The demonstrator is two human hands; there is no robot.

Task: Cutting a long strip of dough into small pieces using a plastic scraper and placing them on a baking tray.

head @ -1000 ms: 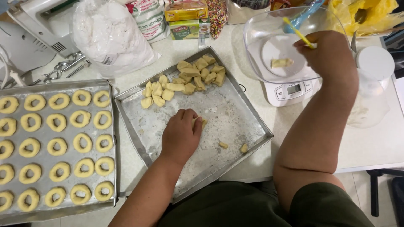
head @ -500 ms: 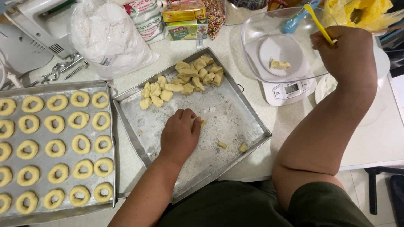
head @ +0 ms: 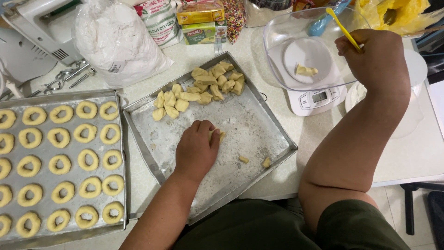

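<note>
Left-hand fingers [head: 203, 132] are curled over a small dough piece [head: 217, 135], pressed against the floured tray [head: 259, 125], apparently for rolling. Right hand [head: 372, 60] is closed around a yellow stick tool [head: 343, 28], raised at the clear scale bowl [head: 282, 41] where one dough lump [head: 306, 70] sits for weighing. Cut dough pile [head: 203, 88] is kept at the floured tray's far corner; ring tray [head: 60, 159] lies left of it on the table [head: 407, 153].

Single head-worn view, looking steeply down at a kitchen worktop.
The camera sits close above the person's lap and forearms, facing forward over the floured tray [head: 259, 125] toward packages at the counter's far edge; no second view.
</note>
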